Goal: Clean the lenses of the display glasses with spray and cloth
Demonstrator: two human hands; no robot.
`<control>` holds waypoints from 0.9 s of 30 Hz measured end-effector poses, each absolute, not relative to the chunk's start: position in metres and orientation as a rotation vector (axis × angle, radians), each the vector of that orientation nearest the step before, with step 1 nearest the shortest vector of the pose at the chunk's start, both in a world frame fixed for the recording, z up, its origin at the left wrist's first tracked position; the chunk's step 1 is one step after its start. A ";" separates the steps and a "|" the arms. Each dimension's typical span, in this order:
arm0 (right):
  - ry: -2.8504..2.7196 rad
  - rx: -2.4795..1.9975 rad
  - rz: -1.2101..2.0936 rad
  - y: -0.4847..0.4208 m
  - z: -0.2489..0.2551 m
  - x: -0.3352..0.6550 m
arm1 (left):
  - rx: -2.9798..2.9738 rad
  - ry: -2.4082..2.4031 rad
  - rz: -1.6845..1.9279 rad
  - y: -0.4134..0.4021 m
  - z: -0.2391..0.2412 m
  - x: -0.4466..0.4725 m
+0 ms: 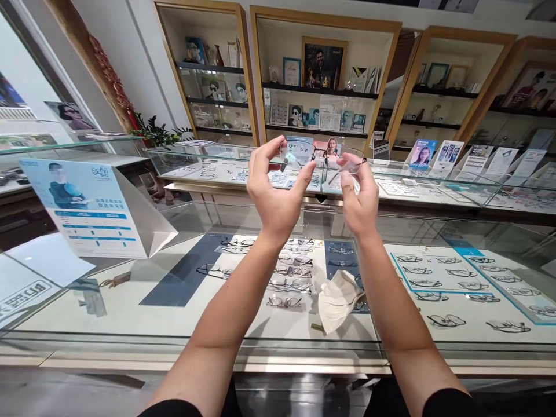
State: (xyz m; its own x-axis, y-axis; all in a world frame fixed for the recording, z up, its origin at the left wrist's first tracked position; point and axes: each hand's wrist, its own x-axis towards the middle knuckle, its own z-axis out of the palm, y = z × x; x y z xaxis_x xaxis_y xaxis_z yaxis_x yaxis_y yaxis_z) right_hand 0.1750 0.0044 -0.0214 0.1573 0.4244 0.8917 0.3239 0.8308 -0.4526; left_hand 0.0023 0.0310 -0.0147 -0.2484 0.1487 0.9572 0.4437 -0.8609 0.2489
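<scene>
A pair of thin dark-framed eyeglasses [321,152] is held up in front of me, above the glass counter, its lenses facing me. My left hand [278,188] is closed on the left side of the frame, thumb and fingers at the lens edge. On the right side, my right hand [359,194] pinches the rim and lens between thumb and fingers. Below the hands, a crumpled cream cloth [339,301] lies on the counter glass. Rows of eyeglasses [290,284] sit in the display beneath, partly hidden by my left forearm.
The glass display counter [304,350] spans the front. A blue-and-white tent-shaped sign [93,208] stands on its left part. Behind it runs a second glass case [417,191] with more frames and several small card signs. Wooden-edged shelves [325,87] line the back wall.
</scene>
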 end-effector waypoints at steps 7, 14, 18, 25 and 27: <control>-1.461 -0.670 -0.044 -0.006 -0.023 0.186 | -1.853 -0.724 -2.204 0.024 -0.017 -0.011; -1.417 -0.681 -0.086 -0.016 -0.020 0.184 | -1.876 -0.747 -2.172 0.017 -0.013 -0.013; -1.413 -0.685 -0.099 -0.019 -0.020 0.183 | -1.860 -0.761 -2.146 0.017 -0.013 -0.013; -1.268 -0.648 -0.143 -0.014 -0.023 0.179 | -1.745 -0.751 -2.171 0.010 -0.013 -0.005; -1.259 -0.641 -0.098 -0.015 -0.023 0.178 | -1.735 -0.754 -2.186 0.010 -0.014 -0.005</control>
State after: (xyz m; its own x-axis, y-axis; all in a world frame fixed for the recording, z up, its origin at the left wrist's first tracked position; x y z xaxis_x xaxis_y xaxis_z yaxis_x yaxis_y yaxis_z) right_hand 0.1784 -0.0146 -0.0225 0.3275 0.2719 0.9049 0.4086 0.8228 -0.3951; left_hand -0.0045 0.0104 -0.0139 -0.2597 0.1202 0.9582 0.4960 -0.8347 0.2391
